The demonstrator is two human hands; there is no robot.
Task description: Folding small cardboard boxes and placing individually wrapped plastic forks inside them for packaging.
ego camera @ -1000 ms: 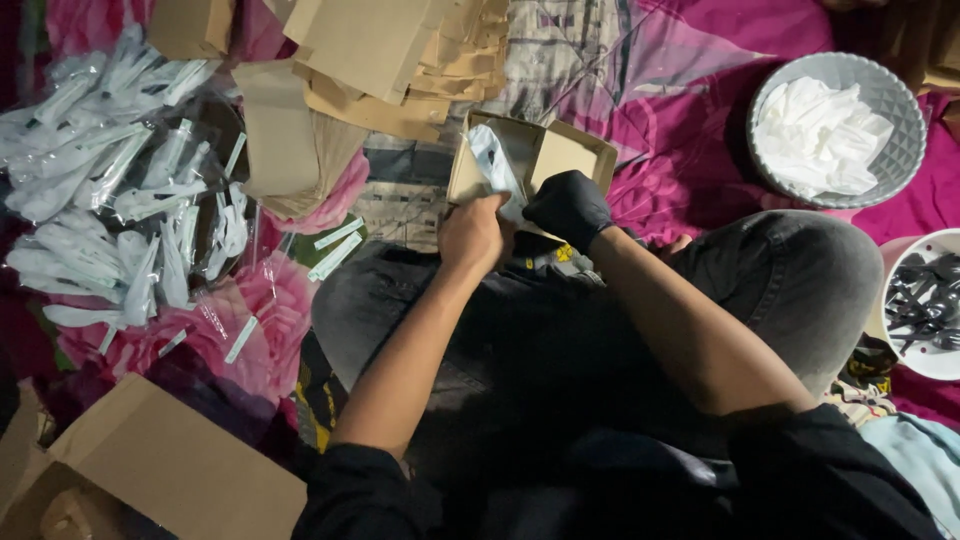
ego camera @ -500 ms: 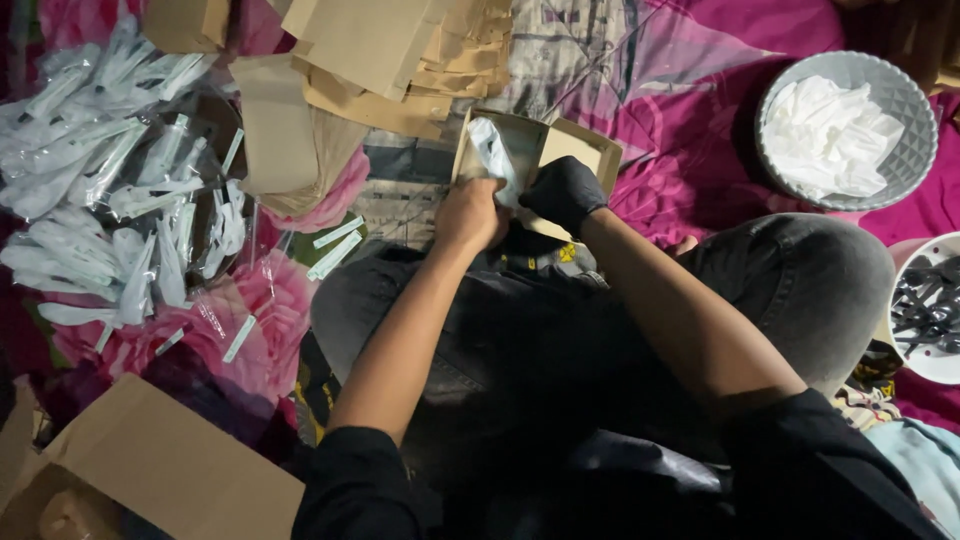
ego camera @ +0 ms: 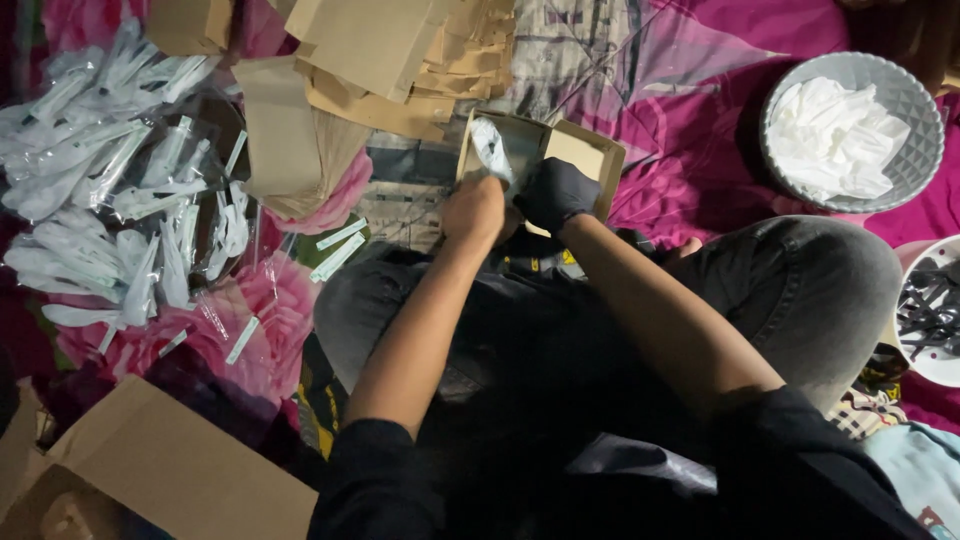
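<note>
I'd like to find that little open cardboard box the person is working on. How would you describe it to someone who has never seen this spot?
Start at the pink flowered cloth spread on the floor and find the person's two hands, the bare left hand and the black-gloved right hand. Both rest on the small brown box. Unlike the flat brown envelopes piled behind it, it stands open with a clear-wrapped white item inside.

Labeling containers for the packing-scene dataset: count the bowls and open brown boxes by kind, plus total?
Grey bowl of white napkins: 1
White bowl of dark utensils: 1
Small open brown box at the hands: 1
Large brown cardboard box, bottom left: 1
Total: 4
</note>
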